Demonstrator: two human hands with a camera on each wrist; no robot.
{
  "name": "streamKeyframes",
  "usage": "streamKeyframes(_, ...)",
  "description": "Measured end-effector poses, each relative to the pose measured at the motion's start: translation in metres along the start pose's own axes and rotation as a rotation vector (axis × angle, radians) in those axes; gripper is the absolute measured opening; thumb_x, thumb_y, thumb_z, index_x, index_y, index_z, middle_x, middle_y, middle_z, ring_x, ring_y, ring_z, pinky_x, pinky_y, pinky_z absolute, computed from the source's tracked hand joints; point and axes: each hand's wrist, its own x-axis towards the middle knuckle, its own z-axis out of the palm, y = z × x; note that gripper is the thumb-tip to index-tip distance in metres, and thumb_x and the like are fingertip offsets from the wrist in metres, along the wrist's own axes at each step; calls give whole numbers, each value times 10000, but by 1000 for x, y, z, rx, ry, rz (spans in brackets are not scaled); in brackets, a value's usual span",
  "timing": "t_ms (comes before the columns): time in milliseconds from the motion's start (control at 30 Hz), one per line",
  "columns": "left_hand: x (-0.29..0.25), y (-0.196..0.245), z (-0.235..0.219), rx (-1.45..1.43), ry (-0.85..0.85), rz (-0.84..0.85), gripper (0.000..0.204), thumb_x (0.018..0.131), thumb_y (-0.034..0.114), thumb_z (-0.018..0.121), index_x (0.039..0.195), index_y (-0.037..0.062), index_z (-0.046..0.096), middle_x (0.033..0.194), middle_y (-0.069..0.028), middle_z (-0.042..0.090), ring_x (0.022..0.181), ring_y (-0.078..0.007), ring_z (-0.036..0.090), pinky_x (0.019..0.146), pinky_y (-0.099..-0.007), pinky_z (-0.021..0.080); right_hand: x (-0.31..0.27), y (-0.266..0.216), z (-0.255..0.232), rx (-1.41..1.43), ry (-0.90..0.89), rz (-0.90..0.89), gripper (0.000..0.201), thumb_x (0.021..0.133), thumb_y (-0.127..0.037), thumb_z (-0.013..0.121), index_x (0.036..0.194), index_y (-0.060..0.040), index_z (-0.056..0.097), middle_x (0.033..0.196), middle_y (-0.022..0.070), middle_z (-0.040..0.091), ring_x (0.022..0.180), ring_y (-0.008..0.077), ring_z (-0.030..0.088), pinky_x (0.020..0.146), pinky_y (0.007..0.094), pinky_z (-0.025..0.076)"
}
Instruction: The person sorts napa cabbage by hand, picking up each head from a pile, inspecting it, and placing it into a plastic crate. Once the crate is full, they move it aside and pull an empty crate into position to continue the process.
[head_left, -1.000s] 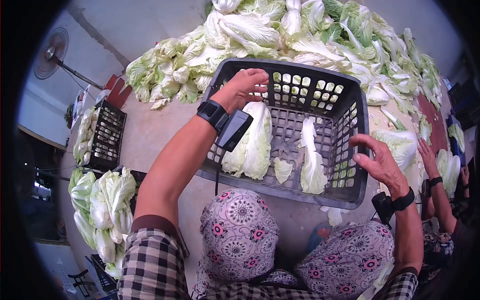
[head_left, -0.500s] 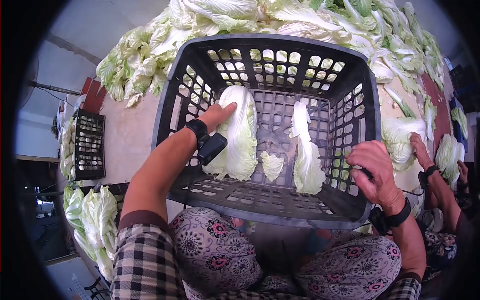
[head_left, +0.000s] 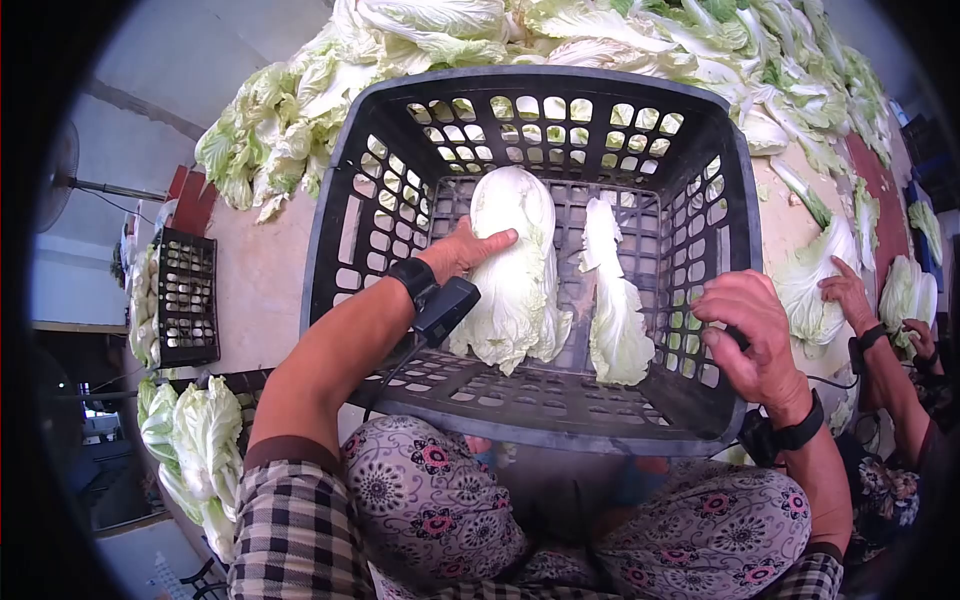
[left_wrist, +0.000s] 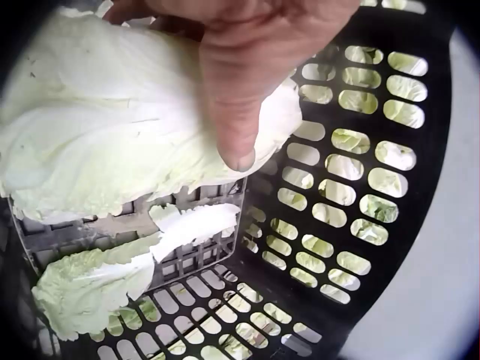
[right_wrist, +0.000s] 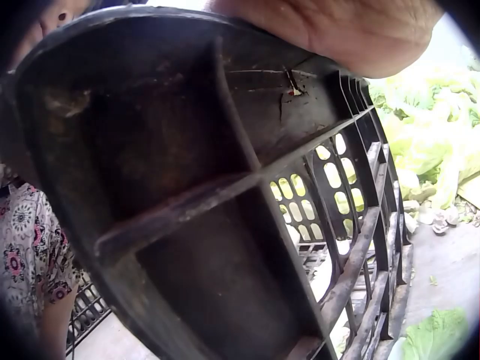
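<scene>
A napa cabbage (head_left: pixel 510 270) lies inside a black plastic crate (head_left: pixel 540 78), its pale base toward the far wall. My left hand (head_left: pixel 463 250) holds it from its left side, thumb laid across the top; in the left wrist view the thumb (left_wrist: pixel 234 124) presses on the white base while the fingers are mostly hidden. At the crate's right wall, my right hand (head_left: pixel 748 335) grips the rim with bent fingers. The right wrist view shows this hand (right_wrist: pixel 345 34) against the rim. A loose cabbage leaf (head_left: pixel 615 310) lies to the right of the cabbage.
A large heap of cabbages and leaves (head_left: pixel 270 130) rises behind the crate. Another crate (head_left: pixel 188 300) and more cabbages (head_left: pixel 205 430) stand at left. At right, another person's hand (head_left: pixel 848 295) touches a cabbage (head_left: pixel 815 285). A fan (head_left: pixel 60 180) stands far left.
My left hand came down onto the cabbage and shifted it right, over a small leaf scrap. My right hand took hold of the crate's rim, and the crate now appears closer to me.
</scene>
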Motion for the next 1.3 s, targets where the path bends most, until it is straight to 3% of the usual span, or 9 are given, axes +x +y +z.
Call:
streamKeyframes(133,28,-35,21,-88,220,-22,726,732,204,772,1267,-18,335,1149,-191,548,982,-288,604,818,-420,531,0,2,0,12,7,-9,307,624,20,638,920,-57,612,886,73,633,904,281,583,840,411,410)
streamKeyframes(267,22,-29,11,-267,58,70,510,768,32,658,1221,-25,430,1061,-179,606,917,-282,639,801,-405,548,-1,3,0,11,9,-16,303,631,22,632,922,-60,613,894,69,634,909,280,583,840,408,411)
streamKeyframes(400,20,-22,-7,-327,-73,-3,502,761,0,630,1225,-12,436,1062,-169,611,910,-271,643,787,-413,552,-2,3,-1,1,11,-10,287,646,17,628,922,-59,612,903,71,634,915,278,580,845,403,410)
streamKeyframes(600,-68,38,-16,-316,-86,320,607,756,22,651,1294,31,373,1141,-135,571,958,-224,623,816,-366,541,-4,0,-2,-7,15,-10,274,660,5,634,925,-61,611,915,79,626,935,275,573,857,397,405)
streamKeyframes(800,-181,87,-50,-436,-3,712,584,792,122,658,1290,0,379,1106,-121,594,964,-201,620,825,-338,537,-3,-11,-5,-71,-31,23,292,701,-203,683,946,-59,613,932,99,624,948,277,569,881,388,410)
streamKeyframes(933,-253,92,-66,-485,70,872,483,837,200,626,1228,-29,460,1115,-124,603,937,-189,630,853,-322,514,4,-33,-29,223,-161,389,428,773,-369,651,1024,-26,599,983,103,635,949,233,592,894,361,440)
streamKeyframes(1100,-310,81,-64,-751,-75,937,451,849,206,615,1225,-12,491,1154,-122,591,1023,-233,593,926,-370,474,-3,-75,-81,265,47,325,467,809,-351,637,1135,-26,553,1033,113,627,952,194,595,877,329,462)
streamKeyframes(1233,-358,71,-20,-991,-272,874,484,840,223,626,1246,2,481,1190,-139,572,1066,-262,571,949,-397,462,-20,-171,-133,592,145,332,802,756,-521,652,1325,-21,390,1206,143,538,1096,219,531,928,337,428)
streamKeyframes(1300,-376,67,11,-1063,-374,819,496,842,223,623,1260,5,468,1209,-148,560,1079,-273,564,958,-404,455,-31,-212,-128,760,112,272,1207,563,-770,644,1425,-51,201,1363,158,390,1236,236,412,978,388,387)
